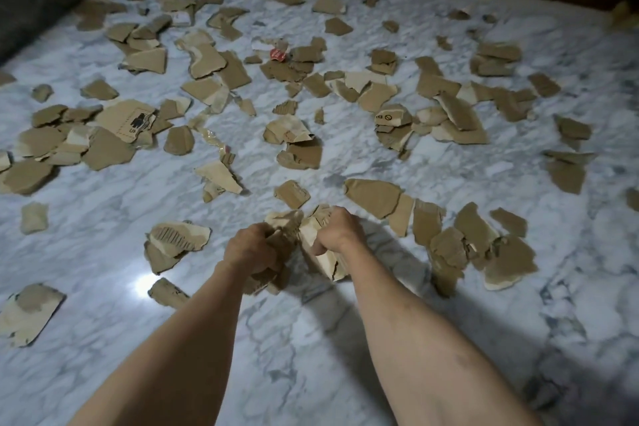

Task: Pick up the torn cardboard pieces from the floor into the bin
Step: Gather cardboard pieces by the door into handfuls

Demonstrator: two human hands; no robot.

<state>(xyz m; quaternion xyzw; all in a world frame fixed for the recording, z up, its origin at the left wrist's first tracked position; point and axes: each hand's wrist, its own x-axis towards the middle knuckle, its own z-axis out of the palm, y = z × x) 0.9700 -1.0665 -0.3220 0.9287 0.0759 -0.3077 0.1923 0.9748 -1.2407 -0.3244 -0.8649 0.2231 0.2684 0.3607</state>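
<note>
Both hands, left (250,249) & right (337,232), clutch wads of torn brown cardboard pieces (311,245). Squeeze tight w/ both so none drop. Bin not visible; white marble floor (311,339) mostly uncleared.

Two bare forearms reach from the bottom edge toward the centre of the frame, converging as they rise. The left hand (249,245) and right hand (337,230) sit side by side just below mid-frame, knuckles up, fingers curled tight around torn cardboard pieces (328,258)
</note>
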